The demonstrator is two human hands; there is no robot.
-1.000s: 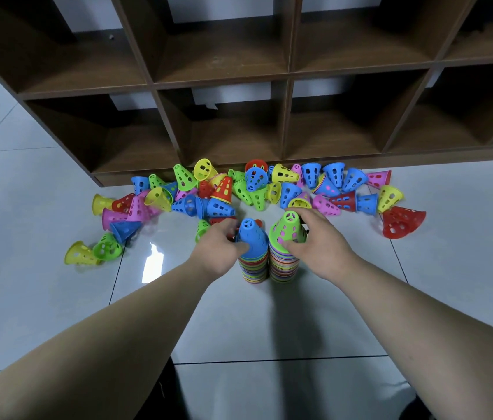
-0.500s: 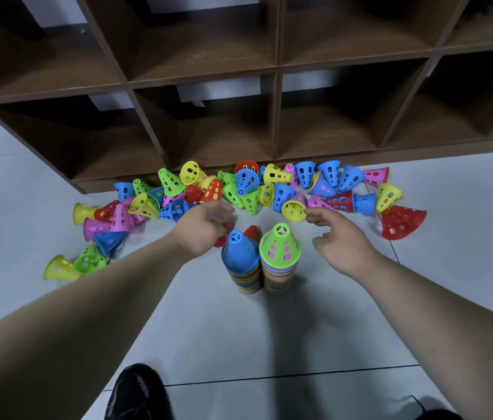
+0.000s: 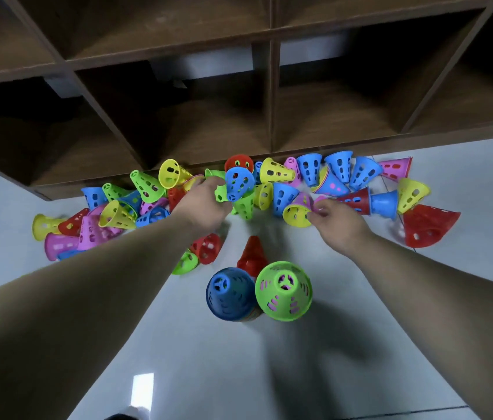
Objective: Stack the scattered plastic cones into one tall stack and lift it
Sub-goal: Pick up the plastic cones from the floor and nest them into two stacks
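- Where the tiled floor (image 3: pixel 208 374) lies nearest us, our two bare forearms (image 3: pixel 112 286) reach forward across it.
- Just beyond, two stacks stand upright, touching side by side: the blue-topped stack (image 3: pixel 229 294) on the left and the green-topped stack (image 3: pixel 283 291) on the right.
- A single red cone (image 3: pixel 252 256) stands right behind them, tip up.
- Our left hand (image 3: pixel 205 204) is in the middle of the heap, its fingers curled on a green cone (image 3: pixel 220 194) just below a blue cone (image 3: pixel 239 183) (the back of the hand hides most of the grip).
- Our right hand (image 3: pixel 339 219), well to the right of it, pinches the rim of a yellow cone (image 3: pixel 296 212) between thumb and fingertips; a pink cone (image 3: pixel 304 197) lies against it.
- The scattered cones (image 3: pixel 310 169) lie mostly on their sides in a long heap at the foot of the shelf, with blue, yellow, green, pink and red mixed; a larger red cone (image 3: pixel 430 227) lies at the far right end.
- Farthest off, the dark wooden shelf (image 3: pixel 269 95) rises with its open compartments.
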